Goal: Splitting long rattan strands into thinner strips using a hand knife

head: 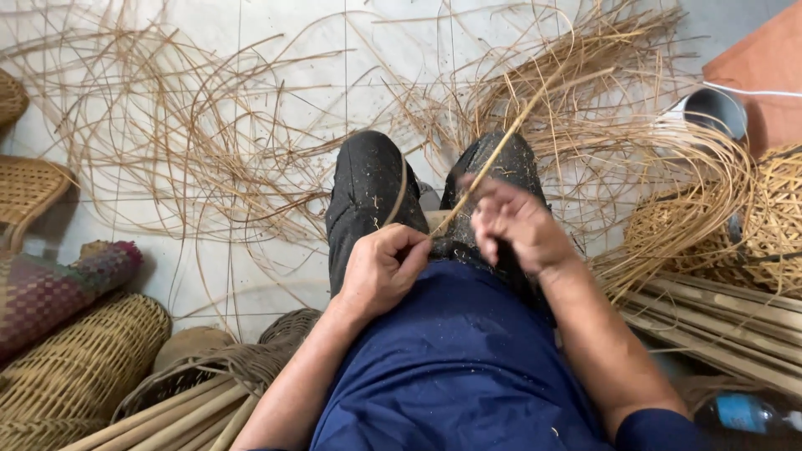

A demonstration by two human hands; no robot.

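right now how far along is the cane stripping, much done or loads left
Done: a wide tangle of thin cane strands already covers the tiled floor, and woven baskets lie at the left. In hand: the left hand and right hand grip one long cane strip over the knees; the right hand is blurred. Left: a stack of thick uncut canes waits at the right, so plenty seems to remain.

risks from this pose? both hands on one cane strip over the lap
1. The cane strip runs long and thin from the left hand past the right hand; the right hand is blurred, so its grip is unclear and the strip could slip or whip.
2. The strip's edge passes right by bare fingers; a cut or splinter seems possible.
3. Loose strips cover the floor around the knees; the free end could snag in them.
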